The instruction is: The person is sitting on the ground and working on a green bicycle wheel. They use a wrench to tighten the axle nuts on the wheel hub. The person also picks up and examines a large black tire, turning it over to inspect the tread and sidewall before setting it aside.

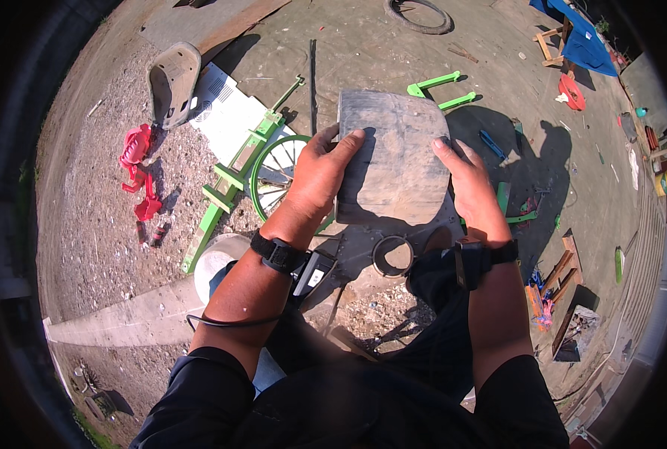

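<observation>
Between my two hands is a wide, dusty dark-grey drum-shaped piece (395,161) with a curved, scuffed face, held up above the ground. My left hand (324,166) grips its left edge, the thumb lying on the face and the other fingers hidden behind. On the opposite edge my right hand (464,173) holds it the same way, thumb toward the face. Beyond my left hand, on the ground, lies a green spoked wheel (255,179) beside a green metal frame (212,217). A round metal ring (375,258) sits below the drum-shaped piece, near my legs.
A dusty seat shell (175,86) and a white panel (225,112) lie at the far left, with red plastic pieces (135,146) nearer. Farther right are a green bracket (434,84), a blue-handled tool (492,144) and a wooden frame (561,269). A tyre (447,26) lies far off.
</observation>
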`<state>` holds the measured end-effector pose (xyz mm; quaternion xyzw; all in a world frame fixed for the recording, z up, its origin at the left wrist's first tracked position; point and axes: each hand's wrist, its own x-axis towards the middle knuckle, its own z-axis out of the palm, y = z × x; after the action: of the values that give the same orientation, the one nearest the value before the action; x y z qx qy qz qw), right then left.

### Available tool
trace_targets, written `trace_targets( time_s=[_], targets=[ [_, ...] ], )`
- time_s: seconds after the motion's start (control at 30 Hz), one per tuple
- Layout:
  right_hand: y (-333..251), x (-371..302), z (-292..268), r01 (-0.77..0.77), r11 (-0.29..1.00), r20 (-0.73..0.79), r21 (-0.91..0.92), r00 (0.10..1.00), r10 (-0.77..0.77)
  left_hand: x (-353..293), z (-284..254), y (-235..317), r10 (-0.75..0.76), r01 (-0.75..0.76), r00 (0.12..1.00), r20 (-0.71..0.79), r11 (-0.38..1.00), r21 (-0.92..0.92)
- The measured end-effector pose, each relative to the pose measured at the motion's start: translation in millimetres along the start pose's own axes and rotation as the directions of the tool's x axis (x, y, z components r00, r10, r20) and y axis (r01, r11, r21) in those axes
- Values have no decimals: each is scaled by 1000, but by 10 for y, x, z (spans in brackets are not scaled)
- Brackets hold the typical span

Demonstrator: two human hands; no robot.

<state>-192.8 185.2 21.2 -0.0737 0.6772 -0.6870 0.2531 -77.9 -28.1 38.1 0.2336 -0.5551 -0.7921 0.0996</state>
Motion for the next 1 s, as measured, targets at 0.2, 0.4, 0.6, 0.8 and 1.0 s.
trace_targets(
  time_s=[0.2,0.4,0.6,0.8,1.0],
  targets=[
    [74,49,17,36,995,-42,91,999,-32,-56,35,68,6,-1,996,85,999,-53],
    [47,37,-6,5,990,-13,138,1000,-4,-99,51,127,-15,21,995,103,998,-58],
    [104,68,-37,27,990,-46,139,999,-20,-50,19,56,-16,21,995,103,999,-47],
    [122,82,-47,37,987,-52,155,998,-29,-68,34,85,-25,31,994,109,998,-49],
    [104,77,-11,10,980,-64,197,998,2,-72,36,89,-30,34,994,104,999,-38]
  ],
)
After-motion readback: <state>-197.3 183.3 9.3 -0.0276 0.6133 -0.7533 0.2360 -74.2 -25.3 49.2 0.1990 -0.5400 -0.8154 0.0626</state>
